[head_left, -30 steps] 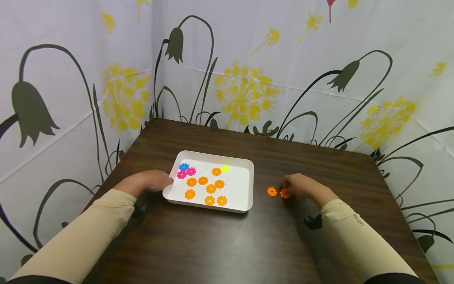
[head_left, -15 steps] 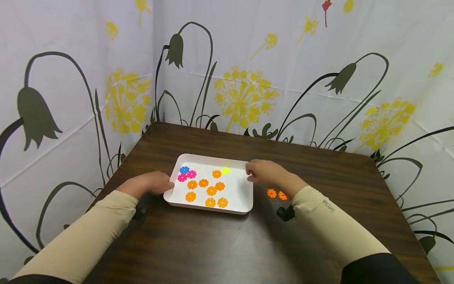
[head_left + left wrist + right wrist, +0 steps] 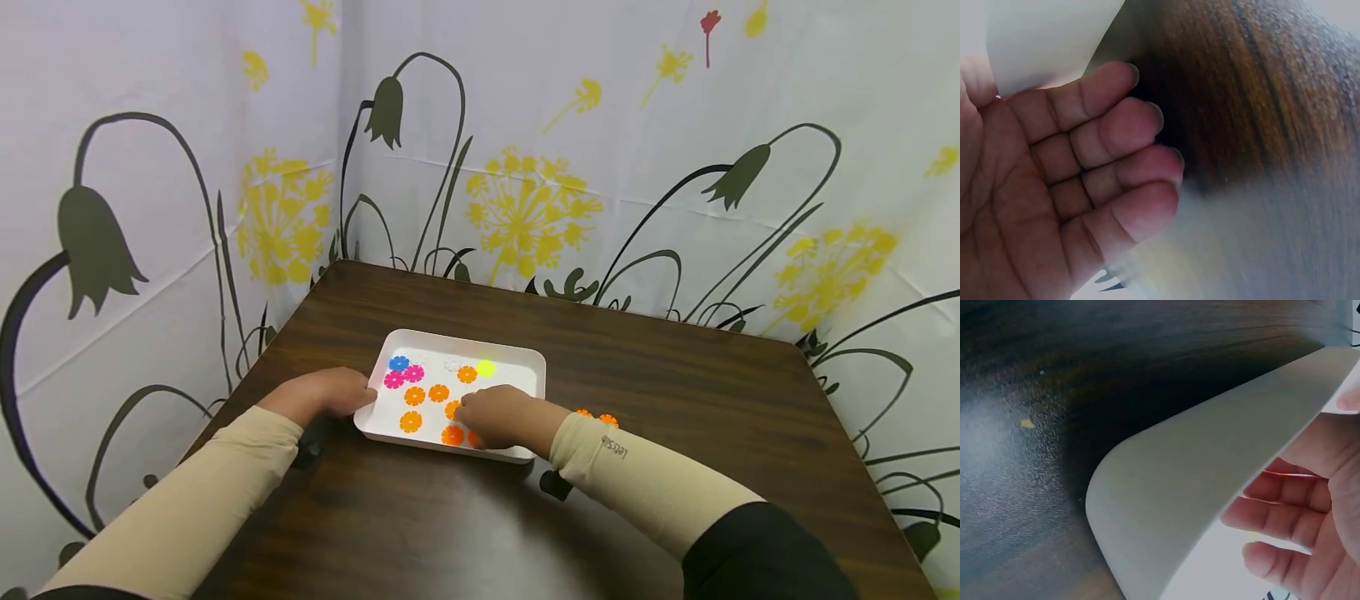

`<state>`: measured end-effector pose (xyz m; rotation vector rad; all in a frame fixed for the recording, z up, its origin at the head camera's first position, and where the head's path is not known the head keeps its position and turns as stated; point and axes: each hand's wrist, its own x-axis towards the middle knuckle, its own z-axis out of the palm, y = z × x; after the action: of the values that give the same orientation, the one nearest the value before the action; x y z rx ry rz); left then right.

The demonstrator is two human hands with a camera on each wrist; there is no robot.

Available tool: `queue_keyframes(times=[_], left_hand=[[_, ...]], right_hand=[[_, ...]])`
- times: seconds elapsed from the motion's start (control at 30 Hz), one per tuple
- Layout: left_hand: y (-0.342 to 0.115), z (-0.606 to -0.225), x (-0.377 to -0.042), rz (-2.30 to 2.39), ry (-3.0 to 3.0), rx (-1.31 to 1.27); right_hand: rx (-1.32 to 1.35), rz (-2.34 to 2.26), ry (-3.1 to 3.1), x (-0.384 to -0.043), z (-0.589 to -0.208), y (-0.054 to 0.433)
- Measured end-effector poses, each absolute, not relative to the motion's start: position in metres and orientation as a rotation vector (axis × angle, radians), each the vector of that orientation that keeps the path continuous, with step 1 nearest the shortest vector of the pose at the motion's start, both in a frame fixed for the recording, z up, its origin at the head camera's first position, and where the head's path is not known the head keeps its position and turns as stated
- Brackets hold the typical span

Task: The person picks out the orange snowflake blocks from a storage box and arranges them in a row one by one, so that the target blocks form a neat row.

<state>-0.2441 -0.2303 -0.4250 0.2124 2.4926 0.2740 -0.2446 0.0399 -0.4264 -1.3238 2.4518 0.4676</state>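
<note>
A shallow white tray [image 3: 525, 358] holds several notched plastic discs. My left hand [image 3: 341, 392] grips its left rim; in the left wrist view the thumb goes behind the tray wall [image 3: 1047, 44] and the bent fingers [image 3: 1135, 125] stay outside. My right hand [image 3: 498, 417] reaches over the right side into the tray, fingertips right at an orange disc [image 3: 452, 409] and overlapping another orange disc [image 3: 473, 439] near the front wall. In the right wrist view the tray wall hides the thumb and index tips, so I cannot tell whether they pinch a disc. Other fingers [image 3: 1266, 515] are half bent.
Inside the tray lie a blue disc [image 3: 399, 363], two pink discs [image 3: 413, 373], a yellow disc [image 3: 486, 367] and pale discs [image 3: 453, 364]. Two orange discs [image 3: 608, 421] on the dark wooden table [image 3: 675, 367] are partly behind my right forearm. A flower-print curtain [image 3: 660, 108] stands behind.
My right hand has left the orange discs on the table, moved left across the tray's right rim and come down among the orange discs inside. The left hand stays on the left rim.
</note>
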Motion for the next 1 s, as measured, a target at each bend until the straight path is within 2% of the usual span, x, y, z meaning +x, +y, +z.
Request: queue_keyframes(times=[0.2, 0.33, 0.47, 0.6, 0.8, 1.0], left_hand=[[-0.226, -0.423, -0.241, 0.266, 2.474, 0.207], [-0.226, -0.424, -0.242, 0.262, 2.483, 0.209], [-0.229, -0.425, -0.243, 0.259, 2.489, 0.209], [-0.231, -0.423, -0.241, 0.260, 2.481, 0.203], [-0.232, -0.424, -0.241, 0.251, 2.487, 0.185], [-0.231, -0.426, -0.243, 0.280, 2.489, 0.174]], right_hand=[[-1.241, 0.281, 2.377, -0.244, -0.426, 0.044], [-1.201, 0.060, 2.411, -0.249, -0.413, 0.060], [-1.176, -0.196, 2.547, -0.263, -0.388, 0.099], [-1.062, -0.336, 2.682, -0.276, -0.375, 0.162], [-0.705, -0.351, 2.645, -0.283, -0.403, 0.245], [-0.628, -0.300, 2.604, -0.280, -0.442, 0.277]])
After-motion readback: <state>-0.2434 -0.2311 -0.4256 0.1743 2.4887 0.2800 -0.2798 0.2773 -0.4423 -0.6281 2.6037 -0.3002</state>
